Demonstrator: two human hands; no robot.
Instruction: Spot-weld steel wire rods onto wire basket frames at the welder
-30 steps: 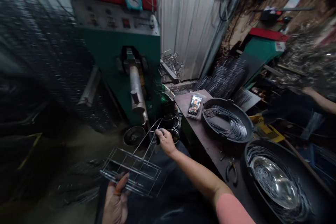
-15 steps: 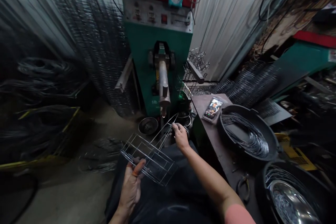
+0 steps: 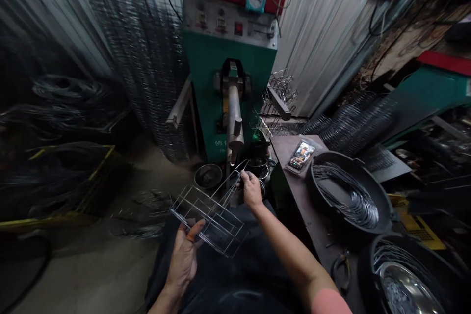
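A wire rack (image 3: 208, 212) of thin metal rods lies tilted over my lap, and my left hand (image 3: 185, 257) grips its near left edge, with the thumb on top. My right hand (image 3: 251, 191) is closed on a bent wire (image 3: 234, 176) that reaches toward the far side of the rack. Whether that wire is joined to the rack I cannot tell. Just beyond both stands a green spot welder (image 3: 206, 78), its thick metal electrode arm (image 3: 235, 113) pointing down at me. The wire's far end is close to the arm's lower tip.
To the right, a bench (image 3: 294, 186) bears a phone (image 3: 300, 155), a black basin (image 3: 316, 191) of wire hoops, pliers (image 3: 343, 270) and a steel bowl (image 3: 405, 279). A round metal bowl (image 3: 208, 176) sits below the welder. Tall stacked wire racks (image 3: 147, 59) stand at the left.
The whole view has shifted slightly, so the welder and bench appear farther right. Both hands keep their hold, with the rack and wire in nearly the same position.
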